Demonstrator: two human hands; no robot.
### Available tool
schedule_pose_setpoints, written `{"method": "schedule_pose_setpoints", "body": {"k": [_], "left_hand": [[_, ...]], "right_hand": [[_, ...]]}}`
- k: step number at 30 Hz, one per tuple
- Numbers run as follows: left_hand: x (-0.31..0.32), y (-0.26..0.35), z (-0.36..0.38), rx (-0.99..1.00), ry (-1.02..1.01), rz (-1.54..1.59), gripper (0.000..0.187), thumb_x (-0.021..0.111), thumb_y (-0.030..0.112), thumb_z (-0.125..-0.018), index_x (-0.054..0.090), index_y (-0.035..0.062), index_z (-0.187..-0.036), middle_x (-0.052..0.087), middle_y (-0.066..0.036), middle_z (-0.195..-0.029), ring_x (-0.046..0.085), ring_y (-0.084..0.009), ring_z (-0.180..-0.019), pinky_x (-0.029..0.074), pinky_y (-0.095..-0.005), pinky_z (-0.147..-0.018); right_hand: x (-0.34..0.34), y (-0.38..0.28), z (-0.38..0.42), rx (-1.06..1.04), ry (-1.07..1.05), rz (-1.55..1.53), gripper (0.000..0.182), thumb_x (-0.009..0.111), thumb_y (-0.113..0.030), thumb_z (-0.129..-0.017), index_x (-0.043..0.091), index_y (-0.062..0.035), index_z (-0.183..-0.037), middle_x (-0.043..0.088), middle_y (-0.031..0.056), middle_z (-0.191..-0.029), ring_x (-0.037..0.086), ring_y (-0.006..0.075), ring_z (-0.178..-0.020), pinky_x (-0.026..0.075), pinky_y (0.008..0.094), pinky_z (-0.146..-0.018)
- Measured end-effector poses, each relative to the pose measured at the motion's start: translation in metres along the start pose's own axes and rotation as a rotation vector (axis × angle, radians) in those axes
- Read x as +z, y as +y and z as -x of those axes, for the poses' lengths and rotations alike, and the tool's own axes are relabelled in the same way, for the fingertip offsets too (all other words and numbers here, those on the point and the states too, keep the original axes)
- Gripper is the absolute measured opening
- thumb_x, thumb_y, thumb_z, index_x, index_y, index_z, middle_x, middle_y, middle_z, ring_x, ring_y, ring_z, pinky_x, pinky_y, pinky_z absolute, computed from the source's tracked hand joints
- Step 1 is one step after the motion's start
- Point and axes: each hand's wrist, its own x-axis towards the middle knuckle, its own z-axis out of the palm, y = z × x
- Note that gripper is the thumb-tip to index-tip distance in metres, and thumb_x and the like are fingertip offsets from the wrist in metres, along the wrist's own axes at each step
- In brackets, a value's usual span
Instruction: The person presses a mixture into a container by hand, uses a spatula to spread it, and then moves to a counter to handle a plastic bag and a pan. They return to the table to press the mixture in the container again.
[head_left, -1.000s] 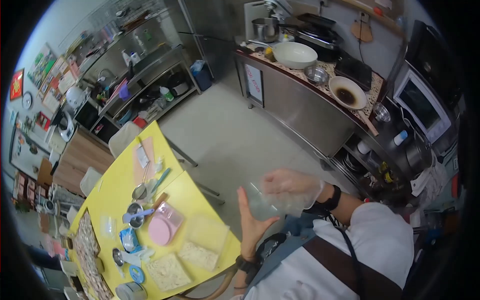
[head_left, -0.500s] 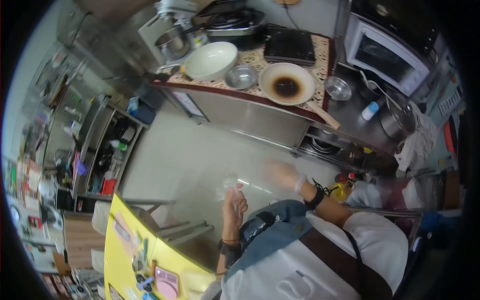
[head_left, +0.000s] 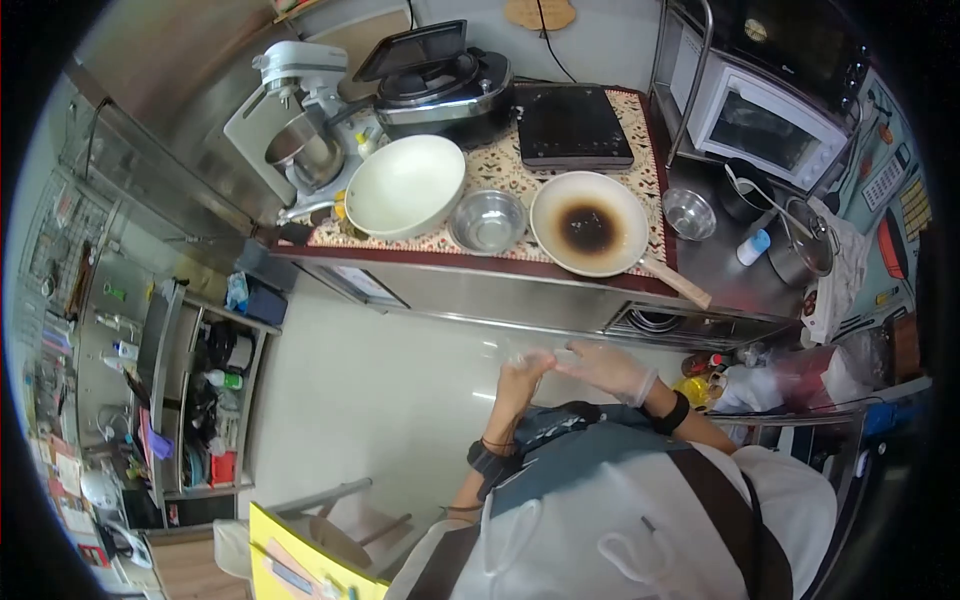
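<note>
My right hand (head_left: 612, 372) wears a clear, loose plastic glove, its cuff gathered at the wrist. Its fingers stretch out to the left, close to my left fingertips; whether they touch is hard to tell. My left hand (head_left: 522, 384) is curled, with thin clear plastic (head_left: 518, 358), which looks like a second disposable glove, bunched at its fingers. Both hands are in front of my apron, above the floor. Beyond them on the counter, a white frying pan (head_left: 618, 225) holds dark brown liquid, and a metal bowl (head_left: 488, 222) stands beside it.
The counter also bears a deep white pan (head_left: 405, 188), a black induction cooker (head_left: 572, 128), a stand mixer (head_left: 305, 75) and a small bowl (head_left: 689, 214). The frying pan's wooden handle juts past the counter edge. A yellow table (head_left: 300, 560) stands lower left; shelves (head_left: 215, 390) line the left.
My right hand has moved left and my left hand has risen to the right, so they are now close together. The view has tilted up, bringing more of the counter's back into sight.
</note>
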Motion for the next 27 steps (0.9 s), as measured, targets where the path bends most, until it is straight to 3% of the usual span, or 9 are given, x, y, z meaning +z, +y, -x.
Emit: {"method": "schedule_pose_setpoints", "body": {"k": [4, 9, 11, 12, 14, 18, 21, 24, 27], "left_hand": [[-0.040, 0.035, -0.080, 0.271, 0.087, 0.018, 0.018, 0.061, 0.018, -0.085, 0.061, -0.0004, -0.082, 0.057, -0.001, -0.077, 0.049, -0.0085, -0.074, 0.040, -0.0246, -0.066], [-0.031, 0.066, -0.148, 0.303, -0.210, 0.064, 0.025, 0.060, 0.021, -0.086, 0.060, -0.0019, -0.096, 0.060, -0.003, -0.092, 0.052, -0.0098, -0.084, 0.042, -0.0250, -0.076], [-0.018, 0.083, -0.146, 0.155, -0.302, 0.177, 0.021, 0.060, 0.018, -0.086, 0.060, 0.0005, -0.096, 0.058, 0.000, -0.085, 0.051, -0.0076, -0.077, 0.039, -0.0217, -0.068], [-0.013, 0.089, -0.146, 0.083, -0.341, 0.228, 0.019, 0.061, 0.017, -0.086, 0.060, 0.0017, -0.097, 0.057, 0.001, -0.081, 0.050, -0.0065, -0.074, 0.038, -0.0201, -0.065], [-0.008, 0.079, -0.156, 0.248, -0.457, 0.104, 0.023, 0.062, 0.014, -0.084, 0.059, 0.0002, -0.102, 0.060, -0.001, -0.085, 0.053, -0.0089, -0.079, 0.041, -0.0222, -0.069], [-0.006, 0.083, -0.168, 0.249, -0.580, -0.054, 0.026, 0.064, 0.008, -0.081, 0.059, -0.0025, -0.105, 0.062, -0.005, -0.093, 0.056, -0.0124, -0.086, 0.044, -0.0247, -0.076], [-0.006, 0.078, -0.185, 0.411, -0.394, -0.148, 0.021, 0.065, 0.012, -0.081, 0.063, -0.0031, -0.095, 0.064, -0.006, -0.089, 0.057, -0.0127, -0.080, 0.045, -0.0274, -0.073], [0.006, 0.109, -0.201, 0.370, -0.120, -0.154, 0.020, 0.066, 0.013, -0.081, 0.063, -0.0045, -0.091, 0.064, -0.008, -0.088, 0.057, -0.0126, -0.081, 0.045, -0.0279, -0.074], [0.029, 0.126, -0.213, 0.464, -0.128, -0.184, 0.022, 0.065, 0.016, -0.083, 0.063, -0.0046, -0.091, 0.064, -0.009, -0.089, 0.057, -0.0134, -0.082, 0.044, -0.0281, -0.075]], "right_hand": [[-0.012, -0.018, -0.051, -0.330, 0.203, -0.092, 0.048, 0.042, -0.039, -0.091, 0.053, 0.0035, -0.111, 0.056, 0.0265, -0.105, 0.054, 0.0390, -0.096, 0.041, 0.0418, -0.082], [-0.029, -0.035, -0.052, -0.123, 0.324, -0.340, 0.040, 0.038, -0.027, -0.094, 0.049, 0.0023, -0.118, 0.058, 0.0199, -0.109, 0.055, 0.0308, -0.101, 0.041, 0.0363, -0.088], [-0.025, -0.028, -0.054, -0.139, 0.427, -0.575, 0.044, 0.040, -0.028, -0.094, 0.043, 0.0037, -0.125, 0.057, 0.0141, -0.113, 0.056, 0.0219, -0.103, 0.042, 0.0324, -0.092], [-0.029, -0.032, -0.053, -0.082, 0.406, -0.838, 0.045, 0.041, -0.028, -0.094, 0.042, 0.0037, -0.126, 0.056, 0.0140, -0.115, 0.055, 0.0216, -0.104, 0.042, 0.0323, -0.093], [-0.046, -0.042, -0.050, 0.009, 0.359, -1.362, 0.048, 0.043, -0.029, -0.094, 0.039, 0.0038, -0.129, 0.053, 0.0138, -0.118, 0.054, 0.0211, -0.106, 0.041, 0.0322, -0.094], [-0.049, -0.029, -0.053, 0.023, 0.270, -1.418, 0.053, 0.043, -0.032, -0.094, 0.033, 0.0018, -0.133, 0.048, 0.0171, -0.123, 0.051, 0.0242, -0.111, 0.041, 0.0349, -0.096], [-0.064, -0.032, -0.056, 0.093, 0.202, -1.386, 0.055, 0.040, -0.034, -0.095, 0.028, 0.0004, -0.136, 0.042, 0.0173, -0.130, 0.047, 0.0248, -0.116, 0.040, 0.0362, -0.097], [-0.077, -0.026, -0.067, 0.125, 0.234, -1.362, 0.056, 0.038, -0.035, -0.095, 0.024, -0.0013, -0.138, 0.035, 0.0163, -0.136, 0.043, 0.0255, -0.120, 0.039, 0.0373, -0.098], [-0.094, -0.001, -0.073, 0.009, 0.286, -1.487, 0.055, 0.036, -0.033, -0.096, 0.022, -0.0024, -0.139, 0.030, 0.0147, -0.139, 0.040, 0.0255, -0.122, 0.039, 0.0381, -0.099]]}}
